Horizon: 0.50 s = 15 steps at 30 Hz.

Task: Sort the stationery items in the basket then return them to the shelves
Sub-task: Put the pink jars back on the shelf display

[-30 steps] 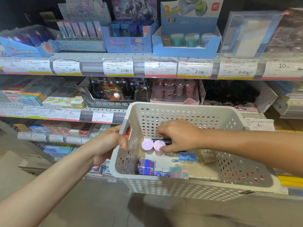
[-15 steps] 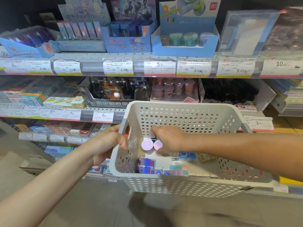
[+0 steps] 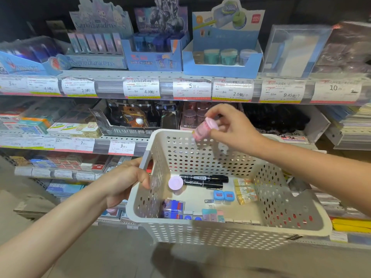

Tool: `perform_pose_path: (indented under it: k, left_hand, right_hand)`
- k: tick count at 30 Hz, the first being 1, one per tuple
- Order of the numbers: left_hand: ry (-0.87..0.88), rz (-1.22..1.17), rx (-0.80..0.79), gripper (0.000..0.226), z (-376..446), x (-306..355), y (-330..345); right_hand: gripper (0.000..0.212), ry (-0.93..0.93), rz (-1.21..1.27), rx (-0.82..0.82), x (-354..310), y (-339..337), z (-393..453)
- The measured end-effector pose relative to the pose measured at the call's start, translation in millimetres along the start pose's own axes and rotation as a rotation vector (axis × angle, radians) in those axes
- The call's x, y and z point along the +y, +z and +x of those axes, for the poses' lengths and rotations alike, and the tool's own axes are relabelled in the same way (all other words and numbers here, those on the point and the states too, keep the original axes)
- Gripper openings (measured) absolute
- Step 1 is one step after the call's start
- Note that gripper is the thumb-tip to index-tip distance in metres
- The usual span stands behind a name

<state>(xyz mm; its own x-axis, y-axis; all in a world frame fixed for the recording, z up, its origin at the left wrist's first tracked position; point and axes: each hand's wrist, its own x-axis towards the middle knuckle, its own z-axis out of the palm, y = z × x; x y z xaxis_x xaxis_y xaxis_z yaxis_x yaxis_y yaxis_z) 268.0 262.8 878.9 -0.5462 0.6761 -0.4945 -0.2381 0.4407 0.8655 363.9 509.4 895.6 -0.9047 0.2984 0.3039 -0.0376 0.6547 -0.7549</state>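
1. Slippage is threatening first: your right hand is pinching the pink round sharpener by its lid end only, between thumb and fingertips, and it is hanging tilted above the far rim of the basket. If the pinch is loosening, or the lid is only pressed on, the body is likely dropping back among the other items.

2. Matching pink tubs are sitting in a tray on the middle shelf just behind your right hand; they are blurred, so you are risking a nudge against a neighbour as you are setting yours in.

3. Your left hand is curling its fingers round the basket's left rim, carrying it from one side alone. As you are reaching forward, the basket is liable to tip and spill.

4. A second sharpener is standing upright inside, touching the ends of two black markers; a tilt is probably sending it rolling.

5. Blue-capped small boxes, yellow packets and the erasers lined along the near wall are lying loose, so any jolt is undoing the sorting.
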Motion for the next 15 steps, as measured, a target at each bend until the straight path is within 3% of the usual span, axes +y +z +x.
perform_pose_path:
  k: [4, 10, 15]
  left_hand:
    - [-0.003, -0.013, 0.003, 0.058, 2, -1, -1]
    - [-0.003, -0.024, 0.012, 0.056, 2, -4, 2]
    - [-0.008, -0.013, 0.015, 0.06, 3, -5, 2]
  right_hand:
    - [0.025, 0.091, 0.045, 0.116, 13, -4, 9]
    - [0.033, 0.251, -0.147, 0.134, 45, 1, 24]
    - [0.022, 0.263, -0.212, 0.1, 57, -8, 46]
